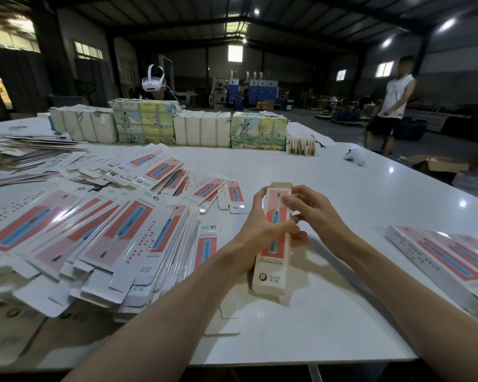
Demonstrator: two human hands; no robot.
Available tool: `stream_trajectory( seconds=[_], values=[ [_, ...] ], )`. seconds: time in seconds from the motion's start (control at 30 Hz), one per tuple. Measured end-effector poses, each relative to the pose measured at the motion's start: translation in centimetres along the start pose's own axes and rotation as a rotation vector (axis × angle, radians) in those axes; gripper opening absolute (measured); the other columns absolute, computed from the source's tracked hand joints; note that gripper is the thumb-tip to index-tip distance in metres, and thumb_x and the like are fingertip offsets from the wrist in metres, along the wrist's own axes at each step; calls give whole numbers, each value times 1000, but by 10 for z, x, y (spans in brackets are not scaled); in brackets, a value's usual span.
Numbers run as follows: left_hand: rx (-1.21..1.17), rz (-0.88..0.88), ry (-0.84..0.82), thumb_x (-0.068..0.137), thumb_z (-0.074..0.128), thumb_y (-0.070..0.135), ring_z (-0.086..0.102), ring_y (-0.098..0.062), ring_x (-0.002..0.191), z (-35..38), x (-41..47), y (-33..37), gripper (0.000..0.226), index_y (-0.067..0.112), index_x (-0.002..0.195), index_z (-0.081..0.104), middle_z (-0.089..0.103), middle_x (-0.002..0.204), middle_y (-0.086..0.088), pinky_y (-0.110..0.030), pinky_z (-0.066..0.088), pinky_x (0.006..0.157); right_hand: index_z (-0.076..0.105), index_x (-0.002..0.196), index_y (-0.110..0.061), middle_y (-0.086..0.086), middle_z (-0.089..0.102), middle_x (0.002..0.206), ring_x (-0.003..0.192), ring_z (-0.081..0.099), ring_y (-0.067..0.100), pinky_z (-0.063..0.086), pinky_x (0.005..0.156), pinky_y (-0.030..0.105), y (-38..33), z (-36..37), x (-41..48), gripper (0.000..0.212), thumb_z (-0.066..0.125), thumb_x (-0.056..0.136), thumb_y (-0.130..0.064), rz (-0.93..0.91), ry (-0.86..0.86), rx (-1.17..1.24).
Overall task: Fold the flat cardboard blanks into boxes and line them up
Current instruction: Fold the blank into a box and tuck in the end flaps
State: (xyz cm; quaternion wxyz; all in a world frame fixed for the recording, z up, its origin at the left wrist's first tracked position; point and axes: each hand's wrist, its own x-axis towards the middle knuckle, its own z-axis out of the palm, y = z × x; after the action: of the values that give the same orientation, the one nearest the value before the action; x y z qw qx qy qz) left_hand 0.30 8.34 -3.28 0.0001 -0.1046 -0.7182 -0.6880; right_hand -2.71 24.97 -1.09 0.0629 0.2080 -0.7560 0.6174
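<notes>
I judged the job far from done: a few finished boxes (439,257) lay in a row at the right edge of the table (342,312), and a big heap of flat blanks (94,238) waited on the left. 1 box (271,274) was in hand between them, squared into a tube, white with a red panel, its far flap (281,185) untucked. My left hand (260,230) wrapped its middle; my right hand (312,213) pinched it near the top with curled fingers.
</notes>
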Motion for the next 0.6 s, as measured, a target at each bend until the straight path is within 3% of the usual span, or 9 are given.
stream_trajectory(
  seconds=[0.1,0.2,0.27,0.37,0.47,0.6],
  values=[
    [-11,-5,-16,82,86,22,78,-8,83,-2,1,0,93,60,141,24,70,110,-3,-20,58,61,70,118,-18,8,77,103,96,74,30,59,81,44,2,2,-1,25,60,107,-39,-8,15,-5],
    [16,-8,-45,82,88,21,77,-4,82,1,0,0,96,54,148,25,69,110,1,-17,57,59,59,132,-29,5,79,99,90,77,20,59,73,27,6,1,1,29,54,109,-46,50,101,40],
    [26,-7,-75,80,89,25,77,-7,91,2,0,-2,98,53,149,26,70,114,2,-17,59,62,56,135,-30,5,79,96,89,78,20,60,73,26,8,-1,5,29,54,109,-42,116,146,78],
    [32,-12,-109,78,91,27,77,-16,101,5,0,-2,95,51,147,30,71,120,-1,-25,63,73,69,125,-15,9,79,98,95,79,27,62,75,28,8,-7,7,24,57,108,-26,172,125,182],
    [91,-7,-115,78,91,31,79,-13,92,7,-1,-4,87,50,142,34,72,112,0,-24,63,69,79,109,-12,12,79,98,91,78,26,61,71,25,8,-11,5,21,59,106,-15,164,81,203],
    [103,-32,-110,76,90,37,78,-11,93,6,0,-4,89,55,141,31,72,115,2,-23,62,69,79,113,-11,15,79,105,97,78,29,62,74,28,4,-14,7,20,62,105,-16,158,52,244]
  ],
)
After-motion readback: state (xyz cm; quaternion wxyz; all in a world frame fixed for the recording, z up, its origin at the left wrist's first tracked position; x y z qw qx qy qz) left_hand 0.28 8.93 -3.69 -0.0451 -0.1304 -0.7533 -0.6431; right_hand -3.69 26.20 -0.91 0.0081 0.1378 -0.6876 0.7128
